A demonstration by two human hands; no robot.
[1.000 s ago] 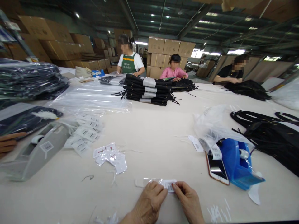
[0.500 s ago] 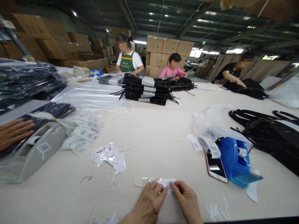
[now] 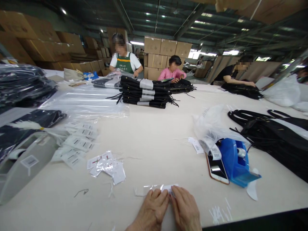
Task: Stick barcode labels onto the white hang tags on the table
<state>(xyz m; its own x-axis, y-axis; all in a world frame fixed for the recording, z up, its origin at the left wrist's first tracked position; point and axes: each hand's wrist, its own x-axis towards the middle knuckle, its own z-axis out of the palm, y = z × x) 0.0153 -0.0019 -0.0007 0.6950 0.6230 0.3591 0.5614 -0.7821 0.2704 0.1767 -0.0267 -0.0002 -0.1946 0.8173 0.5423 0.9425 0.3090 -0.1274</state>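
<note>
A small clear plastic sleeve with a white tag (image 3: 151,187) lies flat on the table at the bottom centre. My left hand (image 3: 154,208) is closed, its fingertips pressing on the tag and sleeve from the near side. Beside it my right hand (image 3: 184,205) also has its fingers together, resting on the right end of the tag and hiding most of its barcode. Left of my hands is a loose pile of sleeved tags (image 3: 108,166), and a bent hook-like piece (image 3: 81,192) lies nearer the front.
A grey tape dispenser (image 3: 31,163) stands left, near barcode labels (image 3: 79,141). To the right are a phone (image 3: 218,170), a blue dispenser (image 3: 234,163) and black bags (image 3: 274,138). Folded black goods (image 3: 144,93) are stacked ahead; several people work beyond.
My right hand has flattened and moved in against my left, covering the barcode. The view has shifted, and the other person's hand at the left edge is gone from sight.
</note>
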